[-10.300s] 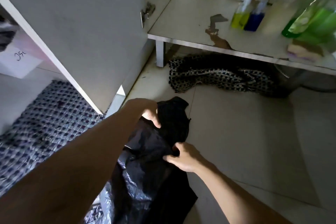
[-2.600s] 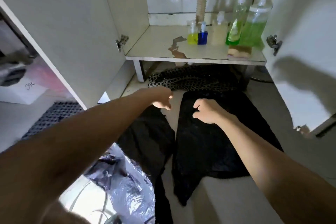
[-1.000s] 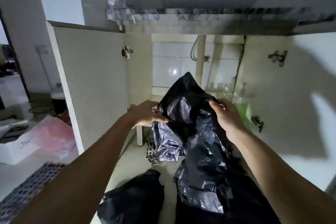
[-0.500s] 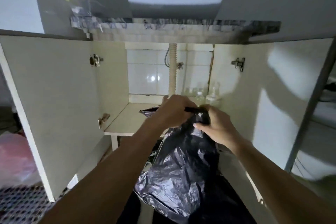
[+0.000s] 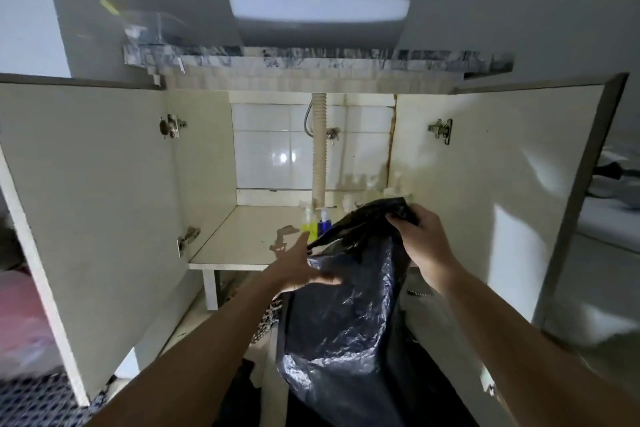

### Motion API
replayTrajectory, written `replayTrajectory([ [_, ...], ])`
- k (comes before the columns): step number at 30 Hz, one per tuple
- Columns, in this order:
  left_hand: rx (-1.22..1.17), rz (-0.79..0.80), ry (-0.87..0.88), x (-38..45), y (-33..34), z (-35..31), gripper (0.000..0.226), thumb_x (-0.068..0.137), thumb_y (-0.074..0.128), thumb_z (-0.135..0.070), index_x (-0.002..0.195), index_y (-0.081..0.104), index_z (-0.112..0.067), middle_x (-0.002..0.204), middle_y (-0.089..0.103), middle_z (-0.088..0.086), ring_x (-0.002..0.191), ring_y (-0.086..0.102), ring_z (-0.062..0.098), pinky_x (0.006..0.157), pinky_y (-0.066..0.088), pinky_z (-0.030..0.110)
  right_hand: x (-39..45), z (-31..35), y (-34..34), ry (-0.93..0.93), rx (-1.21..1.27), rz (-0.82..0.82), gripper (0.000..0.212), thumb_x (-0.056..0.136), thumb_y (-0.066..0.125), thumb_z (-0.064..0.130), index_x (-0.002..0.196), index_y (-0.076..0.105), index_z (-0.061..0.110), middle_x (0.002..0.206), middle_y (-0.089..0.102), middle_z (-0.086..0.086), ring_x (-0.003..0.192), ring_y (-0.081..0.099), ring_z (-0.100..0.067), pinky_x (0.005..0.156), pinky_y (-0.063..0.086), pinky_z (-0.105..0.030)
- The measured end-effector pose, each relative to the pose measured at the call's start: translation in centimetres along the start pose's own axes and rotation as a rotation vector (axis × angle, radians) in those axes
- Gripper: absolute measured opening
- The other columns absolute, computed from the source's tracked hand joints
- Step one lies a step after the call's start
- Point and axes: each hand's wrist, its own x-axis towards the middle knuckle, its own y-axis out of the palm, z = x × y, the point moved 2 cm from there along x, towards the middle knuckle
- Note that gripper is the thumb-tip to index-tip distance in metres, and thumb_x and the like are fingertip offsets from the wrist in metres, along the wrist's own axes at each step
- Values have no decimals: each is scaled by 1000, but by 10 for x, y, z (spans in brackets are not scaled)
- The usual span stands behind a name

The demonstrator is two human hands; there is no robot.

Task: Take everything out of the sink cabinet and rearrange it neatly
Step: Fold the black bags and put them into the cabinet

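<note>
Right hand [image 5: 420, 239] pinches the black plastic bag [image 5: 349, 315] by its top; left hand [image 5: 298, 269], having just released, spreads beside it, ready for folding.

1. Our right hand [image 5: 420, 246] is raised at centre-right, back toward us, fingers curled and pinching the top edge of a black plastic bag [image 5: 346, 322].
2. Our left hand [image 5: 298, 270] reaches forward, fingers extended, touching the bag's side.
3. Both forearms are bare.
</note>
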Motion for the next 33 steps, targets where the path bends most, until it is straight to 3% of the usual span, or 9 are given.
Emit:
replayTrajectory([
  [4, -43, 23, -70, 4, 7, 6, 106, 66, 85, -38, 149, 22, -22, 150, 36, 5, 137, 35, 22, 113, 29, 36, -4, 1, 1, 59, 133, 80, 13, 87, 64, 7, 79, 69, 17, 83, 69, -11, 81, 65, -27, 81, 51, -42],
  [8, -34, 56, 60, -1, 15, -7, 87, 70, 82, -36, 143, 36, -27, 144, 43, -6, 132, 40, 14, 107, 30, 28, -13, 4, 2, 77, 195, 206, 18, 90, 59, 3, 82, 69, 15, 76, 68, -2, 67, 65, -13, 61, 49, -20],
  [11, -46, 76, 160, -6, 19, -21, 88, 74, 80, -26, 146, 30, -31, 133, 41, -18, 123, 38, 5, 101, 31, 24, -15, 6, 1, 81, 212, 260, 18, 90, 57, 4, 85, 69, 16, 80, 70, -1, 74, 66, -15, 68, 50, -25],
  [15, -98, 25, 125, -6, 25, -28, 70, 81, 74, -24, 141, 40, -25, 138, 50, -1, 129, 44, 18, 96, 35, 23, -16, 8, 0, 73, 214, 325, 16, 91, 58, 7, 89, 69, 18, 83, 71, 1, 75, 69, -10, 67, 51, -21],
  [19, -22, -53, 173, -6, 12, -29, 18, 93, 60, -19, 111, 60, -17, 104, 63, 3, 95, 59, 14, 86, 49, 29, -10, 2, -5, 60, 168, 166, 8, 89, 63, 14, 85, 69, 16, 85, 71, -8, 80, 69, -22, 72, 54, -34],
  [22, 90, -171, 276, -3, -6, -27, 26, 87, 68, -17, 109, 66, -2, 101, 70, 17, 93, 67, 30, 83, 55, 43, 0, -15, -12, 120, 79, -2, 32, 78, 65, 37, 81, 67, 6, 89, 69, -25, 89, 66, -43, 81, 53, -52],
  [26, 271, -141, 203, 2, -15, -23, 39, 74, 74, -42, 103, 72, -17, 100, 72, 8, 95, 64, 22, 91, 47, 36, 8, -37, -18, 303, -94, -100, 39, 87, 57, 36, 81, 63, -1, 87, 67, -19, 88, 65, -39, 70, 44, -35],
  [28, 432, -73, 195, 3, -16, -22, 43, 71, 70, -51, 95, 72, -15, 98, 70, 8, 89, 60, 19, 78, 40, 27, 9, -45, -21, 379, -163, -116, 37, 91, 53, 37, 85, 60, 1, 95, 64, -19, 92, 61, -35, 75, 42, -34],
  [33, 465, 11, 206, -4, -24, -23, 33, 83, 70, -32, 94, 71, -2, 87, 49, 4, 74, 45, 7, 60, 27, 13, 5, -54, -25, 471, -432, -12, 52, 97, 45, 36, 130, 50, -4, 134, 52, -23, 123, 49, -38, 101, 39, -37],
])
